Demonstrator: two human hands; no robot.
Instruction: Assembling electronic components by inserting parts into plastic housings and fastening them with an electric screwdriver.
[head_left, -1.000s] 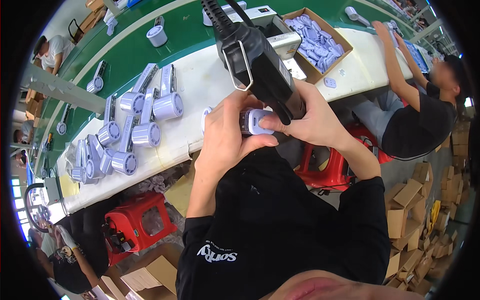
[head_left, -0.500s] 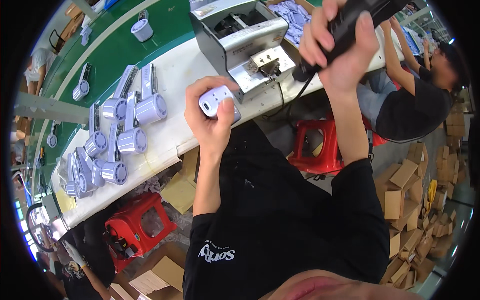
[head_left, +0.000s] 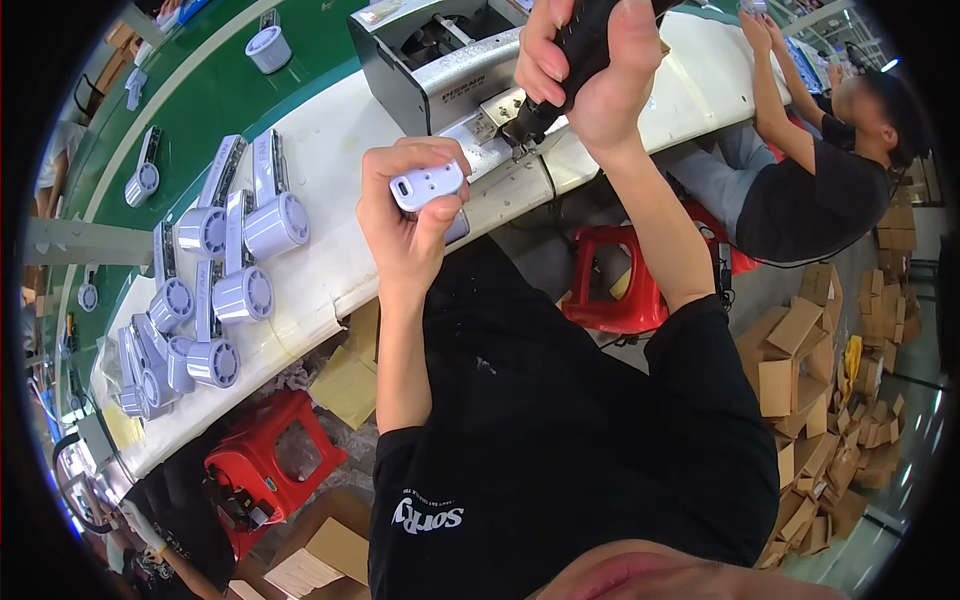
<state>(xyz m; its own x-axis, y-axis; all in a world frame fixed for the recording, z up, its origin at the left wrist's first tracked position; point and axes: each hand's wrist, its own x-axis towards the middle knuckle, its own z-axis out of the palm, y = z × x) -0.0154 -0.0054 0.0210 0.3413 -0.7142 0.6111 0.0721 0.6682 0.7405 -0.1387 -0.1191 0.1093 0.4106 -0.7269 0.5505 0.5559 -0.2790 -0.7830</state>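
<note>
My left hand point(head_left: 392, 230) is closed around a lavender handheld fan point(head_left: 428, 186), whose end face with a small port and holes points up at me. In my right hand point(head_left: 612, 105) is a black electric screwdriver point(head_left: 584, 48), gripped around its body and slanting down to the left. Its tip is at the metal outlet of a grey screw feeder point(head_left: 408, 68); whether it touches a screw there is too small to tell. On the white bench point(head_left: 335, 150), left of my left hand, lie several more lavender fans point(head_left: 276, 226) with their inner side strips exposed.
A green conveyor point(head_left: 195, 105) with a few fans runs behind the bench. Red stools point(head_left: 618, 285) stand beneath the bench edge. A co-worker in a black shirt point(head_left: 820, 200) sits at the right. Cardboard boxes point(head_left: 800, 380) are piled at the lower right.
My right hand has come left and down, bringing the screwdriver tip to the feeder's outlet. My left hand still holds the fan, tilted slightly differently. The whole view has shifted a little.
</note>
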